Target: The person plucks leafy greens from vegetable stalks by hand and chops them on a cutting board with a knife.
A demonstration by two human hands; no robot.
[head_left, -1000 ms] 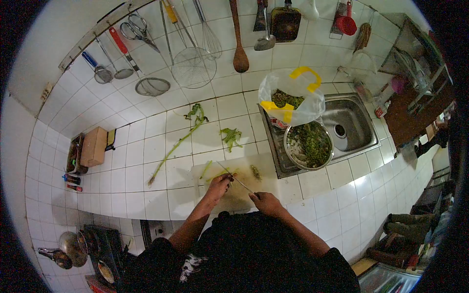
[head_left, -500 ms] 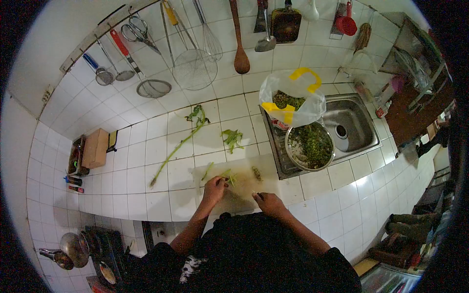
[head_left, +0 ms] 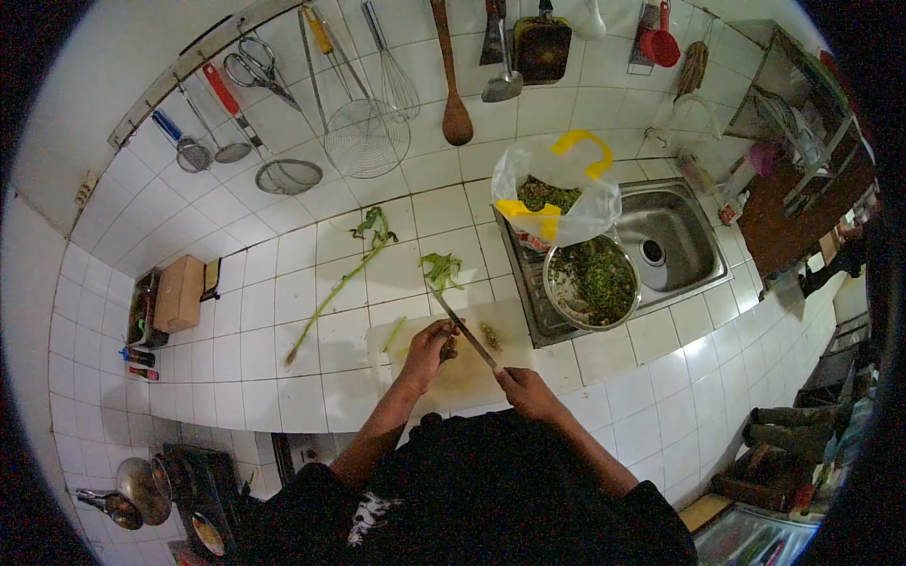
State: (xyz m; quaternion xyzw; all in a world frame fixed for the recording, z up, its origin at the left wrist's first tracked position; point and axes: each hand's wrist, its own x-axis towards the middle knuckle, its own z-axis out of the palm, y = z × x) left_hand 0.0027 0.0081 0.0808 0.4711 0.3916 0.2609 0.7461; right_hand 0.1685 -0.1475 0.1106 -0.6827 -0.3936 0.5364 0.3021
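Observation:
My right hand (head_left: 530, 391) grips the handle of a knife (head_left: 467, 332), whose long blade slants up and left, its tip near a small leafy sprig (head_left: 441, 270). Just left of the blade, my left hand (head_left: 429, 353) is closed with curled fingers; what they hold is hidden. Both hands are over a pale cutting board (head_left: 510, 363). On the board lie a short green stem piece (head_left: 395, 334) and a little heap of chopped bits (head_left: 489, 335). Farther back, a long green stalk (head_left: 335, 294) with leaves at its top rests on the tiles.
A metal bowl of chopped greens (head_left: 593, 281) and a plastic bag (head_left: 557, 189) with yellow handles stand beside the sink (head_left: 684, 226). Whisks, strainers and a wooden spoon (head_left: 457, 123) hang on the wall. A cardboard box (head_left: 179, 293) is at the left, a stove (head_left: 203, 491) lower left.
The knife has swung up into view, blade pointing away from me. My left hand has risen and turned, and the pale green pieces beside its fingers no longer show.

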